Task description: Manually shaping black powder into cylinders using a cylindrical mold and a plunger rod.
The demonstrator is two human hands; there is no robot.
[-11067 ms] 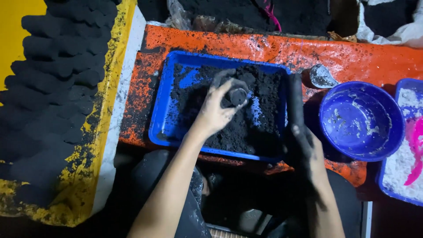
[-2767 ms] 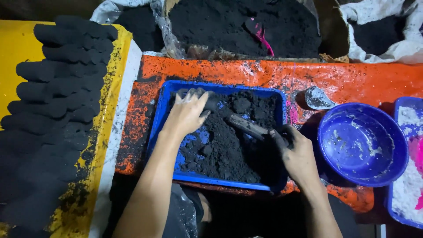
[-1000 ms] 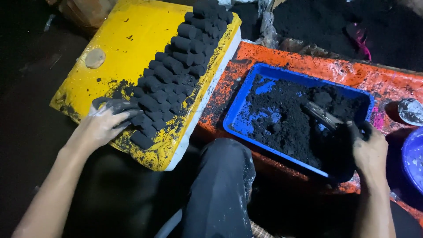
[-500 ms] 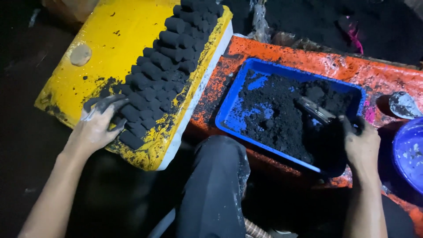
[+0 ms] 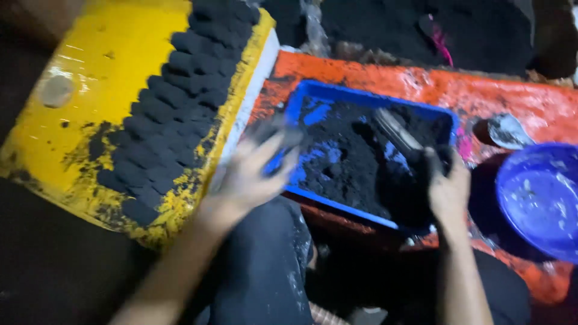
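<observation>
My left hand (image 5: 253, 174) is blurred in mid-air between the yellow board (image 5: 90, 108) and the blue tray (image 5: 361, 95), fingers spread and holding nothing. My right hand (image 5: 447, 188) grips the lower end of a grey metal tool (image 5: 394, 131) that lies slanted in the tray's black powder (image 5: 355, 162). Rows of black moulded lumps (image 5: 180, 96) cover the right side of the yellow board.
The tray rests on an orange surface (image 5: 518, 99). A round blue bowl (image 5: 539, 198) stands at the right, with a small metal scoop (image 5: 506, 129) just behind it. A big heap of black powder (image 5: 481, 30) with a pink object (image 5: 442, 42) lies at the back. My dark-trousered knee (image 5: 265, 265) is below.
My left hand has left the black lumps on the yellow board and swung right toward the blue tray. My right hand stays on the metal tool.
</observation>
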